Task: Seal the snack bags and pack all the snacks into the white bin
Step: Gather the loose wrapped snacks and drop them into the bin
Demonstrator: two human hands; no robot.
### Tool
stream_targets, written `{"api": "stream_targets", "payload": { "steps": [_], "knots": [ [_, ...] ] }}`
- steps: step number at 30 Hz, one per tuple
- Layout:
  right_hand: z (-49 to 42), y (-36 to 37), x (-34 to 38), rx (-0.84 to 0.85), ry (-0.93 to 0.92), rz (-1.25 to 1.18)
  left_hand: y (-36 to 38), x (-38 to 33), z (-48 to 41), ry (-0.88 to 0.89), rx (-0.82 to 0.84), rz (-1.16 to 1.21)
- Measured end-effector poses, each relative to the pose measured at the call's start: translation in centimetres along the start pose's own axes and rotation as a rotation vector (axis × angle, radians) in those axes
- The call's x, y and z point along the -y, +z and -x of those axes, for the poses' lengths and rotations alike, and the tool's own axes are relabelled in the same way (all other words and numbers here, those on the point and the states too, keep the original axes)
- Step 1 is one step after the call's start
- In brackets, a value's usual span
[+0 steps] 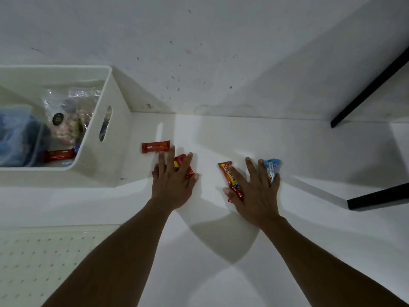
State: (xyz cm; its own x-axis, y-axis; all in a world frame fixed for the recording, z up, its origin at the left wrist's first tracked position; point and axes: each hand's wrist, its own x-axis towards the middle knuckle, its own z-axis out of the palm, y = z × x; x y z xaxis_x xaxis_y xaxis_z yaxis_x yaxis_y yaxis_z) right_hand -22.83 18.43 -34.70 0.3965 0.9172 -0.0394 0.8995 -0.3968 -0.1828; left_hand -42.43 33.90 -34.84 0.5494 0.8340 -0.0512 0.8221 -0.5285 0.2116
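Head view, looking down: a person leans over a white counter (221,251) with both bare forearms stretched forward and both palms facing down. The white bin (115,138) sits at the far left against the wall. Inside it are a clear bag of pale snacks (66,116), a red bar (58,155) and something blue and blurred that I cannot identify.

Sealing the bags looks finished or nearly so; the step in hand seems to be gathering the last loose snacks for packing.

The left hand (173,182) lies flat with fingers spread, covering a red wrapped snack (182,165). Its grip is loose, pressing down and not closed around the wrapper. Just beyond its fingertips lies a red wafer bar (156,146), apart from the hand and close beside the bin's wall.

The right hand (257,193) is also spread flat. An orange and red snack pack (228,173) sits under its thumb side, and a small blue packet (272,170) sits under its outer fingers. Neither is pinched yet; the fingers rest on top.

The likely next move calls for curling the fingers to scoop each wrapper off the counter, then carrying both loads left and over the bin's rim. The thin, slippery wrappers may slide away instead of lifting.
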Motion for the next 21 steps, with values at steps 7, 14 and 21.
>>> {"api": "stream_targets", "payload": {
  "steps": [7,14,21],
  "knots": [
    [-3.5,1.6,4.5,-0.072,-0.084,-0.054,-0.2,4.3,-3.5,-0.006,-0.053,-0.043],
    [-3.4,2.0,4.8,-0.219,-0.147,-0.062,-0.7,4.7,-3.3,-0.034,-0.089,-0.038],
    [-3.0,2.2,4.9,-0.313,-0.167,-0.094,0.0,3.6,0.2,-0.047,-0.193,-0.033]
  ]
}}
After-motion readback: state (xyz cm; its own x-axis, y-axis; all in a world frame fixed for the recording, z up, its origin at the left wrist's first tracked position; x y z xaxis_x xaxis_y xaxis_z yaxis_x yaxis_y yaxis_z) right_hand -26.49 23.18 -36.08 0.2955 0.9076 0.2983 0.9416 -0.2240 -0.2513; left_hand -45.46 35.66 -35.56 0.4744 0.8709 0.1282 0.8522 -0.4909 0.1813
